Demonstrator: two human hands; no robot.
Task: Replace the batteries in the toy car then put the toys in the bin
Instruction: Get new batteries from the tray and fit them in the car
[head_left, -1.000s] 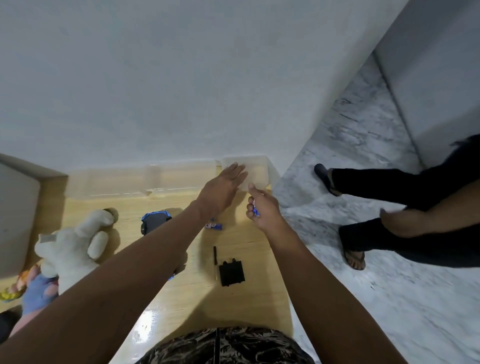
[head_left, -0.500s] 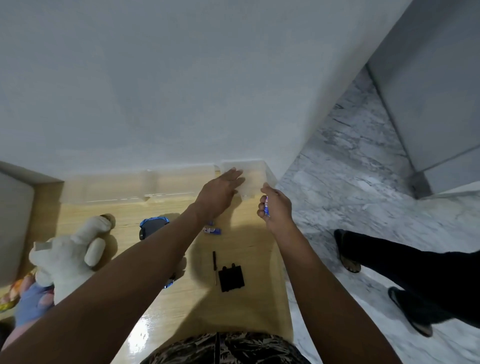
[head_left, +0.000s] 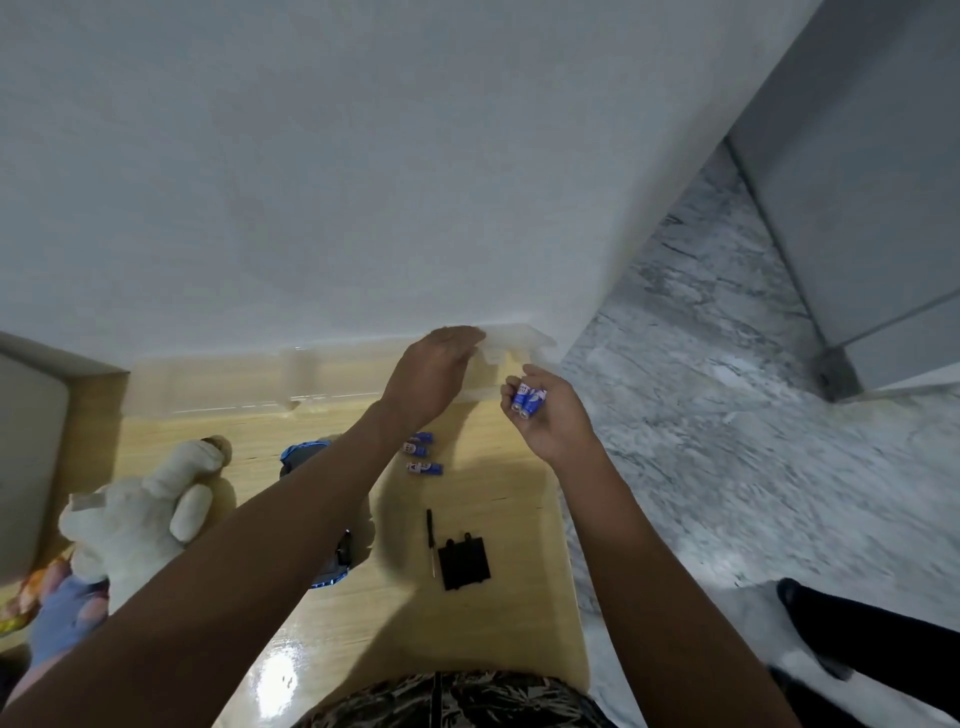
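Blue cylindrical batteries in right hand grip; left hand flat, released, on clear box.

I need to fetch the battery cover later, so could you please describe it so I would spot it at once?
Start at the wooden table against the white wall. Near its right edge, toward the person, lies a thin black screwdriver. The battery cover lies just right of it: the only flat, black, squarish plate there, with small tabs on its far edge.

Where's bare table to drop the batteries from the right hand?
Free: table below the black cover, and between the loose batteries and the right hand, which holds batteries. Crowded: left side, with the plush and car under the left arm.
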